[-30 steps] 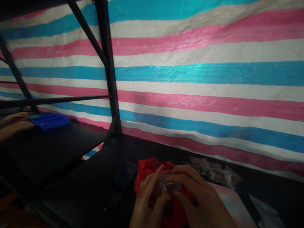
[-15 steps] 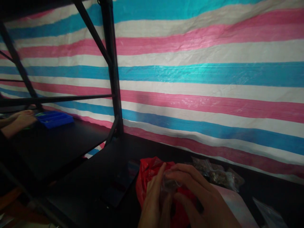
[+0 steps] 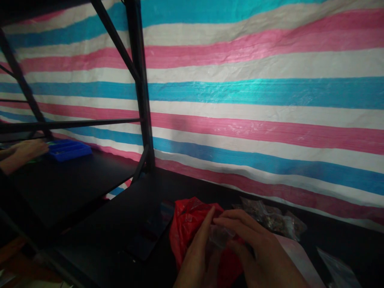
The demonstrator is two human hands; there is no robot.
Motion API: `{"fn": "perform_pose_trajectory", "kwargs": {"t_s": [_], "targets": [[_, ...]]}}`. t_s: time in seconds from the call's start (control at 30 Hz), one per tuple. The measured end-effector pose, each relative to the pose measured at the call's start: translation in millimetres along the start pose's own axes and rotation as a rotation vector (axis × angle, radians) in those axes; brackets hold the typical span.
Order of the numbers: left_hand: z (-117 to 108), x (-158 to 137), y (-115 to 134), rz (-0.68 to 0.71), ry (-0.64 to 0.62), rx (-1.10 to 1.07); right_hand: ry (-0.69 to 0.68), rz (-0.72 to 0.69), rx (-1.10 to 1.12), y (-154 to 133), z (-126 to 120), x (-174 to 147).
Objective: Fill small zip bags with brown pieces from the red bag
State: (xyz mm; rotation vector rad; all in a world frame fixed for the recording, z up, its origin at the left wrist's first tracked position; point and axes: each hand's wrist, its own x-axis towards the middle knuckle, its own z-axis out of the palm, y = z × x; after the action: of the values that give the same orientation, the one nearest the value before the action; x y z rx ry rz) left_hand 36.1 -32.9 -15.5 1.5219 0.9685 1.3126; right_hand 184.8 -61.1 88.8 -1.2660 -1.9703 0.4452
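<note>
Over a crumpled red plastic bag (image 3: 186,220), both my hands are closed round a small clear plastic bag (image 3: 221,236). My left hand (image 3: 195,254) grips its left side, thumb and fingers pressed along it. From the right, my right hand (image 3: 259,248) bends its fingers over the bag's upper edge. Shade and the fingers hide much of the clear bag, so I cannot make out anything inside it. Just behind my right hand lie several filled clear zip bags (image 3: 277,218). Partly under that hand is a pale flat board or tray (image 3: 300,256).
A dark phone-like slab (image 3: 150,236) lies left of the red bag on the black table (image 3: 120,224). Another clear bag (image 3: 339,266) is at the right. Black metal posts (image 3: 144,100) stand left. Beyond them, a co-worker's hands (image 3: 27,152) are beside a blue tray (image 3: 70,150).
The clear bag shows more between my hands, its upper part spread wider. My right hand has shifted slightly right. The co-worker's hands have moved a little toward the blue tray.
</note>
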Motion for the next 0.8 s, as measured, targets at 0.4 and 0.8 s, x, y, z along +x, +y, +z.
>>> {"fn": "perform_pose_trajectory", "kwargs": {"t_s": [0.4, 0.8], "targets": [[-15, 2, 14, -0.158, -0.032, -0.204, 0.096, 0.047, -0.083, 3, 7, 3], [-6, 2, 25, -0.179, 0.028, -0.237, 0.217, 0.275, 0.233, 0, 12, 6]]}}
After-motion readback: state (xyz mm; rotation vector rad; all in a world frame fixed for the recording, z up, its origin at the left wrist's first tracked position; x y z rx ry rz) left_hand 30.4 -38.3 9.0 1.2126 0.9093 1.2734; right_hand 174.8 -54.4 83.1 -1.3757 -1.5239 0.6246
